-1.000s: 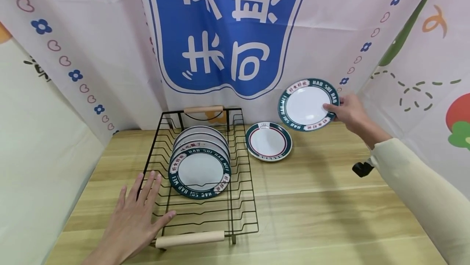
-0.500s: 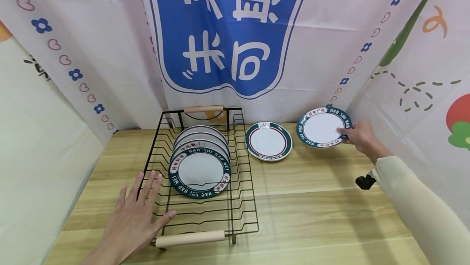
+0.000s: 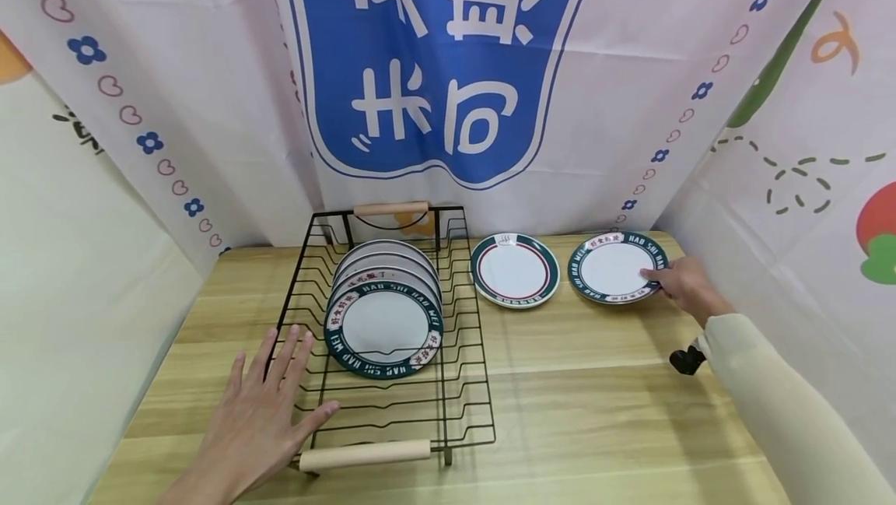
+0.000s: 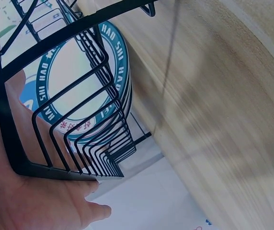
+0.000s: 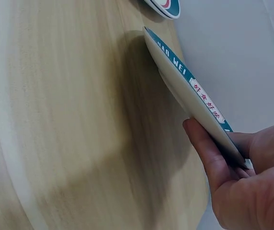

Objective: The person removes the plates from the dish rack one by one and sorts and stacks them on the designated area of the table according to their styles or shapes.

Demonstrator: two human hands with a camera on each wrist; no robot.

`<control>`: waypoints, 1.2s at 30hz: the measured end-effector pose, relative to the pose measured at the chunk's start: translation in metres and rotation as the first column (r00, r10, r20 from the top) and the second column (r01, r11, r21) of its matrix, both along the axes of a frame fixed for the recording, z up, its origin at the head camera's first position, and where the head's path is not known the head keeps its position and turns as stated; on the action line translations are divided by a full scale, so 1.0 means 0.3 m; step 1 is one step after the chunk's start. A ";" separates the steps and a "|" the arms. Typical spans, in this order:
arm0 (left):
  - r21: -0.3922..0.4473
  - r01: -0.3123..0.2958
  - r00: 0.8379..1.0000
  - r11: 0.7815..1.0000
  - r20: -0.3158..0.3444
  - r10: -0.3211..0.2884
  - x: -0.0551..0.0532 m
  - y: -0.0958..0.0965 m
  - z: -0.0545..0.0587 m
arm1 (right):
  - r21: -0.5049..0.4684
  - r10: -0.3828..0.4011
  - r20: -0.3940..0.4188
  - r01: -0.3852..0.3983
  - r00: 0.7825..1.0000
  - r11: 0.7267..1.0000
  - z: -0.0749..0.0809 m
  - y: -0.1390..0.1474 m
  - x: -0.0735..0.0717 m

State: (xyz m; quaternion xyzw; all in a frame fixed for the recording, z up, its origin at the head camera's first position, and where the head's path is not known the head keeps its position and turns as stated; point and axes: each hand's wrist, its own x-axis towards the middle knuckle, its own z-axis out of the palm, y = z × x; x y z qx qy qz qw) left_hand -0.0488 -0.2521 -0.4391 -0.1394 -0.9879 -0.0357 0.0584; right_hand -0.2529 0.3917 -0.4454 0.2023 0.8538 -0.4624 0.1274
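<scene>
My right hand (image 3: 689,287) pinches the right edge of a green-rimmed white plate (image 3: 612,268), thumb on top and fingers beneath. In the right wrist view the plate (image 5: 189,91) is tilted over the table, its shadow on the wood. My left hand (image 3: 255,412) lies with fingers spread on the left side of a black wire dish rack (image 3: 378,415). In the left wrist view the palm (image 4: 36,206) is against the rack's side wires. Several plates stand in the rack, the front one a green-rimmed plate (image 3: 385,326) leaning back.
Left of the held plate, a plate with green and red rings (image 3: 514,271) lies on the wooden table (image 3: 574,412); the right wrist view shows a second rim under it. A printed cloth (image 3: 602,108) hangs behind. The rack has wooden handles (image 3: 364,454).
My right hand has lowered the plate from the cloth's height toward the table at the back right, flattening its tilt. My left hand has stayed in place on the rack.
</scene>
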 end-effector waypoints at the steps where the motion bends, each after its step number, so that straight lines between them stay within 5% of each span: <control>1: -0.001 -0.001 1.000 1.000 0.002 0.001 0.000 0.000 0.000 | 0.005 0.000 0.011 0.000 1.000 1.000 -0.005 -0.001 -0.002; 14: -0.001 -0.007 1.000 1.000 0.016 0.007 0.001 0.002 0.002 | -0.033 -0.160 0.083 0.163 0.984 0.986 -0.075 0.022 -0.024; 28: 0.001 0.007 1.000 1.000 -0.025 -0.007 -0.002 -0.002 0.002 | 0.130 -0.211 0.106 0.197 0.972 0.972 -0.157 0.043 -0.014; 36: 0.002 0.000 1.000 1.000 -0.003 0.000 -0.002 0.000 0.004 | 0.230 -0.155 0.099 0.129 0.983 0.965 -0.161 0.041 -0.001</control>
